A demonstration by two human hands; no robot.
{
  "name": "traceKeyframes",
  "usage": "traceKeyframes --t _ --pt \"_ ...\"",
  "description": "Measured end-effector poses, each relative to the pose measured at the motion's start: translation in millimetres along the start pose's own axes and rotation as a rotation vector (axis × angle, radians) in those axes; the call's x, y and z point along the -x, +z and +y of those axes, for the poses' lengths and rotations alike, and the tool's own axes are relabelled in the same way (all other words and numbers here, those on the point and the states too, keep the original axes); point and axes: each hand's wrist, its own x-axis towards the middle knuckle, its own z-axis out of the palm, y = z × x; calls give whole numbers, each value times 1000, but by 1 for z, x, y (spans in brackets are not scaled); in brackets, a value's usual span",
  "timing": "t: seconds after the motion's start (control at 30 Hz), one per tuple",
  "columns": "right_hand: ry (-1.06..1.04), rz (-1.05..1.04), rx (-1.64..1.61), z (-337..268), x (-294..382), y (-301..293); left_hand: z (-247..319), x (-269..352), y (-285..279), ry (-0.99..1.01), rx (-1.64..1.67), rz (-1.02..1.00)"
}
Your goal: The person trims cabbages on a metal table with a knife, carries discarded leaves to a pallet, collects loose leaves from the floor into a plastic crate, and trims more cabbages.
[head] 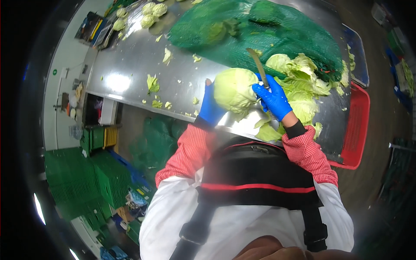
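Observation:
A pale green cabbage head [235, 89] is held up over the near edge of a stainless steel table [126, 78]. My left hand [210, 105], in a blue glove, supports its left side, the thumb tip showing bare. In my gloved right hand [273, 97] is a knife [258, 66], its curved blade pointing up and away from me. The fingers of that hand also rest against the cabbage's right side; the knife's handle is mostly hidden in the grip. Loose cabbage leaves [302, 104] lie heaped just right of my right hand.
A green mesh sack [260, 29] with cabbages inside spreads across the table's far side. Several trimmed cabbages [152, 13] sit at the far left. A red plastic basket [357, 126] and a blue bin [357, 55] stand by the right edge. Green crates [73, 177] are stacked left.

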Motion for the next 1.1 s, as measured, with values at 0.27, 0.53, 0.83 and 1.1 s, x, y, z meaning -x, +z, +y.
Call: traceKeyframes --t 0.27,0.53,0.83,1.1 --pt "-432 -122 298 -3 -19 65 18 19 -41 159 319 23" --pt "-755 -122 572 19 -43 96 37 27 -79 211 200 98" --pt "-119 -137 726 95 -10 67 141 7 -194 638 256 364" --pt "80 74 938 120 14 7 94 -111 -134 35 441 -250"
